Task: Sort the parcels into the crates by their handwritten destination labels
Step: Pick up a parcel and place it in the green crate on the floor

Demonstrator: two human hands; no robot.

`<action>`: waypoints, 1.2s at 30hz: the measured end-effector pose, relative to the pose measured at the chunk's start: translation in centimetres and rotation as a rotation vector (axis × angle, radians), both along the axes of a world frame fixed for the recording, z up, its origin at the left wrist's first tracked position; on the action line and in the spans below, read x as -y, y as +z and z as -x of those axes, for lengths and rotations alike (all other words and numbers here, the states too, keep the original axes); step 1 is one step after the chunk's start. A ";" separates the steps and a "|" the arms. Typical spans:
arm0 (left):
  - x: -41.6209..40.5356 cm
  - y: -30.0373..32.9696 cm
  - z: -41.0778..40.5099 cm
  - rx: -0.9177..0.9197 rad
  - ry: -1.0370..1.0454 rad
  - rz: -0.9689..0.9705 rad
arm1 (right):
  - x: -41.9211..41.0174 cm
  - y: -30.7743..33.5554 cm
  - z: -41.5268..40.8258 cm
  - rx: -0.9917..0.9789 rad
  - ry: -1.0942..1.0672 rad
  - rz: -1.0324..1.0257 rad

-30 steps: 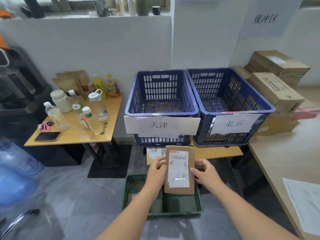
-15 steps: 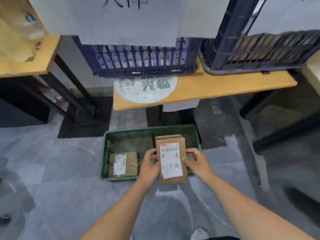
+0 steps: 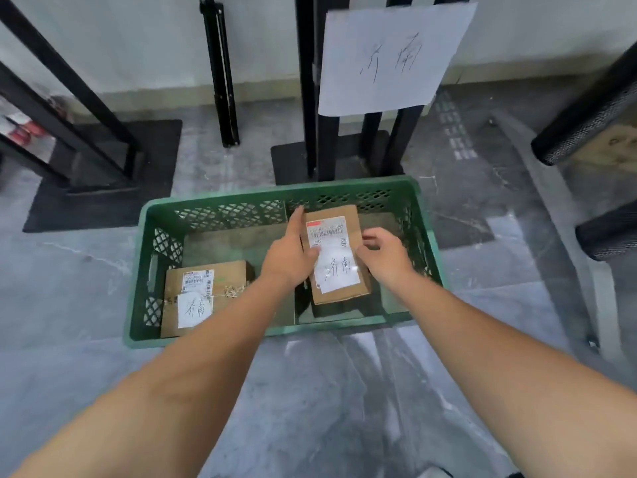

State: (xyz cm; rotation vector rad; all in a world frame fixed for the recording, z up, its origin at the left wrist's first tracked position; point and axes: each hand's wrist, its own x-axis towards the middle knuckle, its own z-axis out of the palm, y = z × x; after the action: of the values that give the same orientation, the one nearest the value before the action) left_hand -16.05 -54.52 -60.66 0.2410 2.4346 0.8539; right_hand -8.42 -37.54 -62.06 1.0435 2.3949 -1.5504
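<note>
Grey floor, green crate (image 3: pixel 220 334) under sign (image 3: pixel 389 56) reading 济南. Left hand (image 3: pixel 287 258) and right hand (image 3: pixel 381 255) clamp parcel (image 3: pixel 339 270) marked 济南; second parcel (image 3: pixel 200 298) reads 济南.

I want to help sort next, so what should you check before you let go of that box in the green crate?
1. Handwritten label on the held parcel reads 济南: ok.
2. Paper sign above the green crate reads 济南 too, so it matches: ok.
3. Other parcel in the crate also says 济南: ok.
4. Held parcel is over the right half, apart from the other parcel: ok.
5. Parcel resting flat on the crate floor: cannot tell.
6. Left hand and right hand clear of it: not ok, both touch its sides.
</note>
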 end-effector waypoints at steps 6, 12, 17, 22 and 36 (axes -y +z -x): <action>-0.4 -6.4 1.7 -0.097 -0.236 0.280 | 0.4 -6.8 0.3 0.155 0.049 0.039; -0.9 -8.2 2.1 -0.253 -0.377 0.516 | 0.5 -9.9 0.3 0.258 0.067 0.093; -1.2 -8.8 3.2 -0.344 -0.536 0.646 | 0.7 -11.2 0.7 0.296 0.081 0.138; -1.0 -9.4 3.8 -0.353 -0.626 0.722 | 1.7 -12.0 1.3 0.329 0.152 0.100; -2.3 -10.0 3.2 -0.443 -0.704 0.869 | 1.3 -12.5 1.2 0.356 0.294 0.155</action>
State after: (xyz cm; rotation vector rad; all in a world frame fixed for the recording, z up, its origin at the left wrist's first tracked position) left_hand -19.23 -52.19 -70.66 0.9297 2.5533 -0.6132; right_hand -9.58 -38.84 -74.55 0.8115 2.0431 -1.2995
